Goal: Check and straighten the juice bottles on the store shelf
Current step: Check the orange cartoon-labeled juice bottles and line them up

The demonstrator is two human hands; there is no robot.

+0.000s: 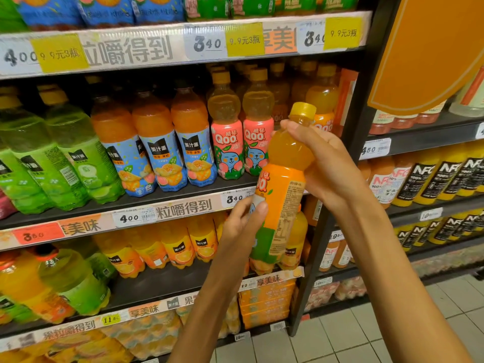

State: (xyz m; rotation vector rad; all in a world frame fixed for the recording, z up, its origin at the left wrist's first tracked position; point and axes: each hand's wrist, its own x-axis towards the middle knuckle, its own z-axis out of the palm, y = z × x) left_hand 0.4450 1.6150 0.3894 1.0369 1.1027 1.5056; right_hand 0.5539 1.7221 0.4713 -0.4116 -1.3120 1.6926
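Both hands, left low and right high, grip the tilted orange bottle, which may knock the pink bottles on return.

Both hands hold an orange Qoo bottle tilted in front of the shelf, the right hand wrapped round its shoulder below the yellow cap, the left hand gripping the label lower down (two pink Qoo bottles stand upright behind).
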